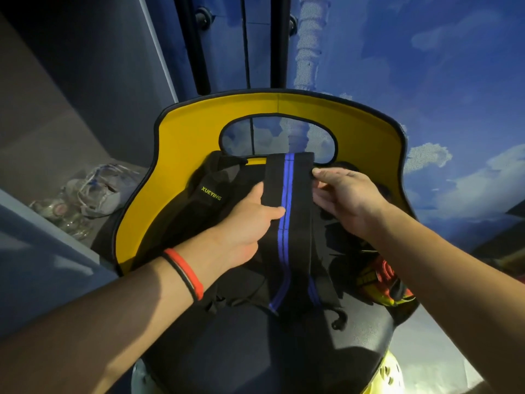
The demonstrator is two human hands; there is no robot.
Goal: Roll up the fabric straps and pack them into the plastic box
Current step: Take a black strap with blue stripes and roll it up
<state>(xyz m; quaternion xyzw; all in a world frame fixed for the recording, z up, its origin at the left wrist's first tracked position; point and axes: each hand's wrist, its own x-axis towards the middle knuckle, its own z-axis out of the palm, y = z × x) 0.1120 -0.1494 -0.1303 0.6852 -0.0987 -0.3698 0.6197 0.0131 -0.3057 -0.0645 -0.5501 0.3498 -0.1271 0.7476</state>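
While our forearms reach forward from the lower edge, 2 wristbands, 1 red and 1 black, circle the left wrist. Below them lies the dark chair seat, and the lower ends of the black strap rest on it. The strap has blue stripes and looks doubled over, with 2 lengths running side by side up from the seat to a folded top edge.

Our left hand grips the strap from its left side. The thumb lies across the front, touching the blue stripe, and the other fingers are hidden behind the fabric. Our right hand pinches the strap's right edge near the top between fingertip and thumb.

Just beside the left hand, another black fabric piece printed XUEYING leans against the yellow chair back. To the right of the strap, a red and yellow item lies on the seat, and we cannot tell what it is.

Beyond the chair, pale shoes sit on the floor at left, and a blue wall painted with clouds rises behind.
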